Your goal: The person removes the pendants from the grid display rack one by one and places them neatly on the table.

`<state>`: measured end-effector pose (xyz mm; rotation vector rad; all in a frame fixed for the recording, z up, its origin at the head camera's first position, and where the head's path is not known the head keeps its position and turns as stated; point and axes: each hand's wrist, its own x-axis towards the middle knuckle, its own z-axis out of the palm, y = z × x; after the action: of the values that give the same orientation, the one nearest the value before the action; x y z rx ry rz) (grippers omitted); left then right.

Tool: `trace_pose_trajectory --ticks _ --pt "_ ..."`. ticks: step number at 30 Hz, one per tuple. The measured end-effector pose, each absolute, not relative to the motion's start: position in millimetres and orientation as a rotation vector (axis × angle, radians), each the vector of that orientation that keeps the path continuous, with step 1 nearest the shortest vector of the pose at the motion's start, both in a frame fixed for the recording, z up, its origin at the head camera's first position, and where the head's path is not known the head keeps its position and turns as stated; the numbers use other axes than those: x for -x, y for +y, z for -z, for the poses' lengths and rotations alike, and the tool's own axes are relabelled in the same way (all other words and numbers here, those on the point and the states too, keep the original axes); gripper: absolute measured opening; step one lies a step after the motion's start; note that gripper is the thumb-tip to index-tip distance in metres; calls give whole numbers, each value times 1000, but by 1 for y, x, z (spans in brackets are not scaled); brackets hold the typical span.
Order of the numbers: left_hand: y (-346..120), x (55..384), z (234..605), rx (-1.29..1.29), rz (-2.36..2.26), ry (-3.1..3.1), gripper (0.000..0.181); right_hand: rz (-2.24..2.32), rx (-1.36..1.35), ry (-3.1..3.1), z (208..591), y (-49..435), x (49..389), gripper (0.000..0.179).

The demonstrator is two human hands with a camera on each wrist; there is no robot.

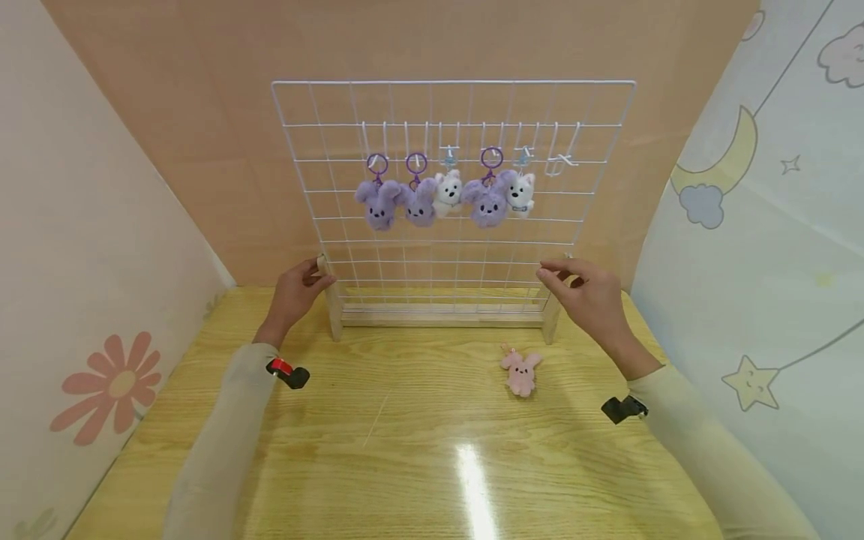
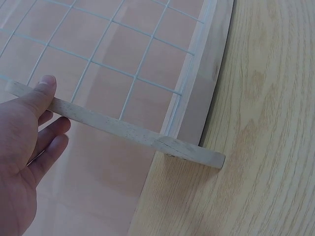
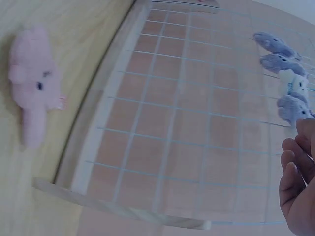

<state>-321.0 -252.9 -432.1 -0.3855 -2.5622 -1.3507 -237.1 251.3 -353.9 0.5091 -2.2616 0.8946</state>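
Note:
A white wire grid rack (image 1: 432,242) stands upright in a wooden stand at the back of the table. My left hand (image 1: 297,289) grips the stand's left wooden post (image 2: 113,125), thumb on one side and fingers partly hidden behind. Beside the right post (image 3: 123,209), my right hand (image 1: 587,292) hovers with loosely curled fingers and nothing in them. Three lavender bunny plush keychains (image 1: 379,206) and two white dog plush keychains (image 1: 520,195) hang from hooks in a row. On the table in front of the rack's right side lies a pink bunny plush keychain (image 1: 521,375).
An unloaded white hook (image 1: 562,159) sits at the right end of the row. The wood-grain table (image 1: 378,420) reaches toward me. Patterned white panels (image 1: 776,247) flank it, with a tan backdrop (image 1: 202,135) behind.

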Motion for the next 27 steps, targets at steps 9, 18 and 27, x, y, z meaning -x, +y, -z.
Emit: trace_pose_trajectory --ticks 9,18,27 --pt "-252 320 431 390 1340 -2559 58 -986 -473 -2112 311 241 243 16" --pt "-252 320 433 382 1332 -2567 60 -1018 -424 -2072 282 228 252 19" --pt "-253 322 433 375 1346 -2571 62 -1071 -337 -2025 271 218 270 22"
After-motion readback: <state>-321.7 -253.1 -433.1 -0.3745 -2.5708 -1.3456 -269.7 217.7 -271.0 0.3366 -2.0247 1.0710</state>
